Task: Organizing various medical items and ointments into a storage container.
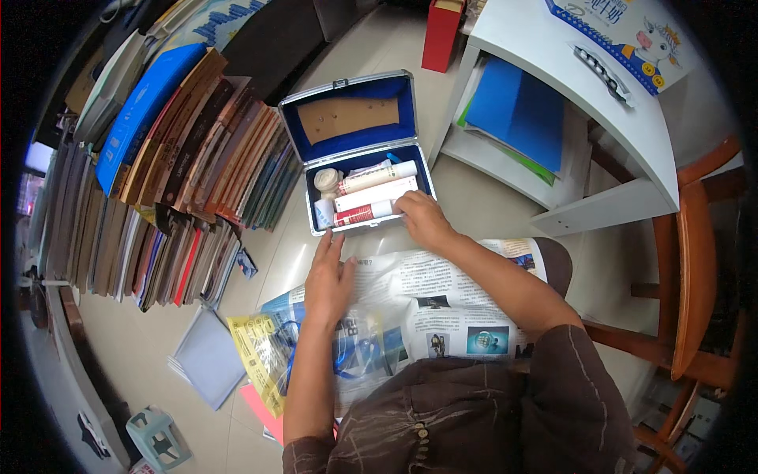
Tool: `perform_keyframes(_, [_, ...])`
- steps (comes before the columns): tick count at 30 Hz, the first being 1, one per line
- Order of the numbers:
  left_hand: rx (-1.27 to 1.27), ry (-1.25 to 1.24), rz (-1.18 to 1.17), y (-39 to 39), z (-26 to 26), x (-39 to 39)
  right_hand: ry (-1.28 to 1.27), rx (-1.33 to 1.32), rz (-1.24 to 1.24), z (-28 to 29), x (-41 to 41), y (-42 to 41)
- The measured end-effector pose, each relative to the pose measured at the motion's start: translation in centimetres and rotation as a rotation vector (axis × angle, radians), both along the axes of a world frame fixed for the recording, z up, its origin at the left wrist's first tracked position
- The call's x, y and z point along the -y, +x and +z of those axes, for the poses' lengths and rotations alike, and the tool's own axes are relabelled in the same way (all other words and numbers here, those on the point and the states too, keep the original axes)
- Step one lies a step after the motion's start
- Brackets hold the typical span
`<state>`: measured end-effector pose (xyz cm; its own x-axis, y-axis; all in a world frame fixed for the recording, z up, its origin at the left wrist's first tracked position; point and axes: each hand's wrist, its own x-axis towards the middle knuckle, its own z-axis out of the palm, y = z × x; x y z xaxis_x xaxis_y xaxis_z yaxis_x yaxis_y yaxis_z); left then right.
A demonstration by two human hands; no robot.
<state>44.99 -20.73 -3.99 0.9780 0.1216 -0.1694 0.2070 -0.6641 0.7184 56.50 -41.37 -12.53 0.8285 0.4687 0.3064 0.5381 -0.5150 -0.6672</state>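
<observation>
An aluminium-edged case (308, 207) with a dark blue lining stands open on the floor, its lid (348, 120) tilted back. Inside lie a round jar (327, 179), a cream-coloured tube (379, 178), a white box (375, 194) and a red and white tube (362, 214). My right hand (423, 220) is at the case's front right corner, its fingers by the white end of the red and white tube; whether they grip it is unclear. My left hand (331, 284) hovers just before the front left corner, fingers apart, holding nothing. A newspaper (426, 284) and clear plastic bags (361, 332) cover my lap.
Stacked books (195, 148) rise at the left, with clear plastic sleeves (207, 355) on the floor below. A small plastic stool (157, 441) stands lower left. At the right are a white desk (533, 35), blue folders (518, 109) on its shelf, and a wooden chair (693, 284).
</observation>
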Motion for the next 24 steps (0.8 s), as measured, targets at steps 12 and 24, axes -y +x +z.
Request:
perform_keyframes(12, [-0.041, 0.184, -0.185, 0.0, -0.5, -0.1, -0.094, -0.234, 0.066, 2.0, 1.6, -1.1])
perform_keyframes(24, [-0.042, 0.169, -0.200, 0.1, -0.1, -0.1, -0.119, -0.388, 0.040, 5.4, 0.3, 0.2])
